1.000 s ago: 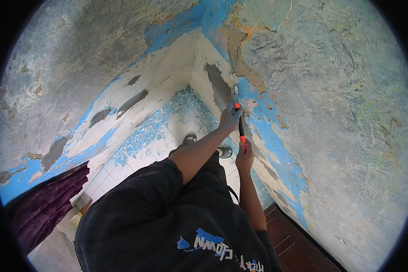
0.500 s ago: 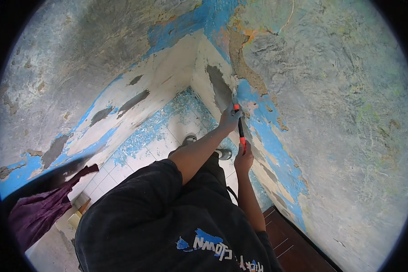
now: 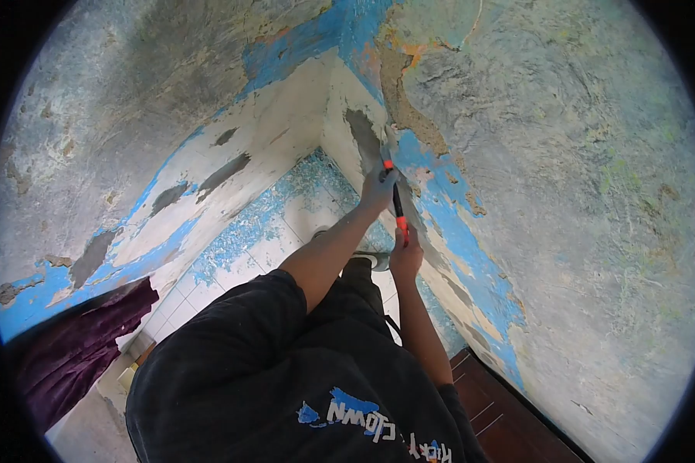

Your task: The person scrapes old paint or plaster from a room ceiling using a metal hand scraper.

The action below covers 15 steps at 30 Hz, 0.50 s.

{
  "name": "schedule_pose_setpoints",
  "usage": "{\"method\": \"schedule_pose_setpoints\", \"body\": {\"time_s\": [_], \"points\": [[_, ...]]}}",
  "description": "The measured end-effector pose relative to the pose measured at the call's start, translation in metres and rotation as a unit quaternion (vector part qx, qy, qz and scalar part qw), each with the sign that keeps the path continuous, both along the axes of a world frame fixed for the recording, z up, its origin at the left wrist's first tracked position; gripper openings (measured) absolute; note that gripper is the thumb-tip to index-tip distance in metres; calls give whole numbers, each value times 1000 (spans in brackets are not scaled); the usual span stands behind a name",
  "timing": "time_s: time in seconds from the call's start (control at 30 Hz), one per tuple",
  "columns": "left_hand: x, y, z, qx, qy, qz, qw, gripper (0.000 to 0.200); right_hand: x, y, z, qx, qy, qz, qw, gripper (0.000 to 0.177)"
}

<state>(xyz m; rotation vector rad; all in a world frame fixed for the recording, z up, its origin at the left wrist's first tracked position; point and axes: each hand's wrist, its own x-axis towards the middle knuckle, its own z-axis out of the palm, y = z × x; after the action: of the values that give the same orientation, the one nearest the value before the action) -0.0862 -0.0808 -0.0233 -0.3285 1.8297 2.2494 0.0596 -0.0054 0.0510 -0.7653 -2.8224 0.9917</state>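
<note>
A long scraper [image 3: 398, 202] with a black and orange handle slants across the middle of the view, its blade end against the right wall [image 3: 432, 177] where blue paint is partly stripped. My left hand [image 3: 379, 187] is wrapped round the upper handle, just below the front orange band. Lower down, my right hand [image 3: 406, 253] grips the rear orange end. Grey bare patches [image 3: 363, 133] and cream paint lie beside the blade. The blade's edge is too small to make out clearly.
Blue paint flakes [image 3: 239, 224] litter the white tiled floor [image 3: 282, 235] around my feet. The left wall [image 3: 131, 100] meets the right one in a corner ahead. A purple cloth [image 3: 77, 347] hangs at lower left, and a dark brown door [image 3: 486, 409] stands at lower right.
Both hands and the scraper have shifted slightly left in view, with the left hand a little higher. The purple cloth shows more fully.
</note>
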Motion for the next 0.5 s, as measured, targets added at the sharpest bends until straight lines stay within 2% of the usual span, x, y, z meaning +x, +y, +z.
{"method": "schedule_pose_setpoints", "body": {"time_s": [0.1,0.2,0.33,0.5], "points": [[-11,-7,8,-7,15,0,1000,18,-7,-9,-3,-2,-17,-11,1000,31],[5,-5,27,-17,-34,-34,999,19,10,2,-19,0,47,0,999,31],[20,5,16,15,-56,-48,997,22,25,6,-19,-14,20,-22,999,29],[16,-4,16,55,-16,-52,997,21,25,-11,-20,-13,20,-36,999,28]]}}
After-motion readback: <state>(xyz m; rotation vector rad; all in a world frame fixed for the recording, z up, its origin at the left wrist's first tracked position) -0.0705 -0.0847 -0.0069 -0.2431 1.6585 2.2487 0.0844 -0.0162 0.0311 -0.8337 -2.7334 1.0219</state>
